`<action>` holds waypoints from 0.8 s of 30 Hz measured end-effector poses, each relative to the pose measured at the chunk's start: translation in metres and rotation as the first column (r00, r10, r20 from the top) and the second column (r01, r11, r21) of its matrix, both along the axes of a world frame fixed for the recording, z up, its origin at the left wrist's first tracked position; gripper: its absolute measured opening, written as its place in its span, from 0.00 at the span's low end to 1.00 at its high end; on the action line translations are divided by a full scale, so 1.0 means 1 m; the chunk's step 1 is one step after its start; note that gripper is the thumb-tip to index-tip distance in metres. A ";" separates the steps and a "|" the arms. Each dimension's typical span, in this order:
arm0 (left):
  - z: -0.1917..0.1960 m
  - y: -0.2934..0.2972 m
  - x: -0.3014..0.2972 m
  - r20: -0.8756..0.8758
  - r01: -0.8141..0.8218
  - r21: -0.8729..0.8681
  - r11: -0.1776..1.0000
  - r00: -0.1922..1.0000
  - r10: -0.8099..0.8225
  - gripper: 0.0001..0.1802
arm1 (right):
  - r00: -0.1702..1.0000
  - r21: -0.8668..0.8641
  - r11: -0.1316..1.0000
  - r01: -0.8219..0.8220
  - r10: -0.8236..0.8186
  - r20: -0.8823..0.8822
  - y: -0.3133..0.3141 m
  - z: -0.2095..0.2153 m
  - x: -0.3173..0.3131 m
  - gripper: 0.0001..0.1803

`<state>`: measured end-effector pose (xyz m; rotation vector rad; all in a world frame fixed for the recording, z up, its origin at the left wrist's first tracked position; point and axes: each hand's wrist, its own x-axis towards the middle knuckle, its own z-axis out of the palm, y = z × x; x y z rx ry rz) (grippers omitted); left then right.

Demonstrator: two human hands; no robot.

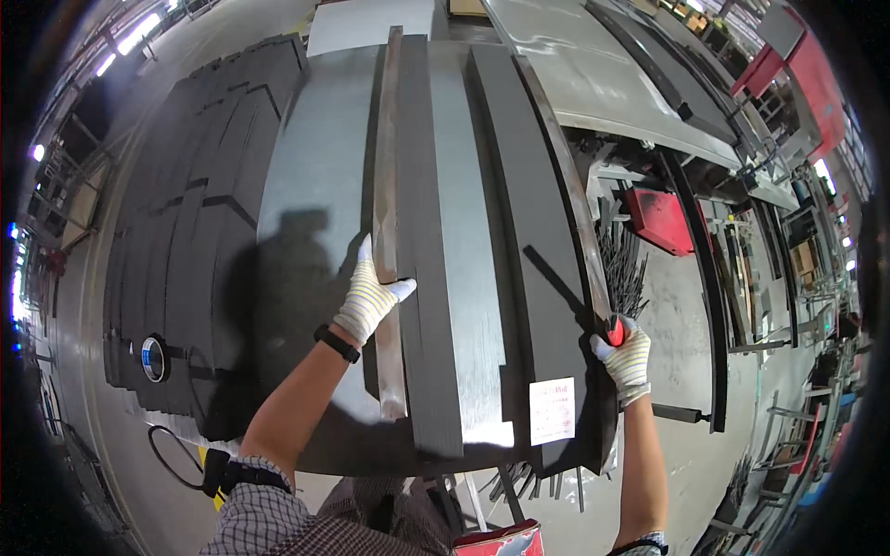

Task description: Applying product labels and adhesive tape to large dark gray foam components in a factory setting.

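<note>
My left hand (366, 296), in a striped white work glove, lies across a long brown metal bar (387, 195). Its thumb and fingers are spread, the thumb reaching over the dark grey foam-like strip (431, 306) beside the bar. At the right edge of the table my right hand (629, 357), gloved the same way, is closed around a red-handled tool (616, 331); its working end cannot be made out. A second metal bar (567, 167) runs along the outer side of a wider dark grey strip (533, 157), up to this hand.
Stacked dark grey sheets (185, 213) stand left, with a tape roll (154, 360) on them. A printed white paper (553, 410) lies near the front. Thin black offcuts (623, 269) hang beyond the right edge, near a red box-like part (660, 221) and a black upright bar (697, 250).
</note>
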<state>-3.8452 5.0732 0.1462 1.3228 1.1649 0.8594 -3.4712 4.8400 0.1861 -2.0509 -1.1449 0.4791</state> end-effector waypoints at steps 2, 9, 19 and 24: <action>0.003 -0.003 0.002 0.088 -0.008 -0.045 0.999 0.996 0.012 0.61 | 0.999 0.015 1.000 0.012 -0.012 -0.039 0.026 -0.003 0.001 0.28; 0.009 -0.007 0.006 0.039 0.051 0.096 0.994 0.998 -0.055 0.62 | 0.996 -0.004 1.000 0.007 -0.007 -0.088 0.100 0.004 0.000 0.32; 0.024 0.025 0.021 -0.084 0.084 0.147 0.986 0.994 -0.072 0.63 | 0.994 0.053 0.998 0.012 -0.006 -0.113 0.172 0.017 -0.035 0.29; 0.025 0.027 0.022 -0.134 0.082 0.162 0.983 0.989 -0.061 0.62 | 1.000 0.032 0.999 0.009 -0.009 0.001 0.175 0.015 -0.040 0.29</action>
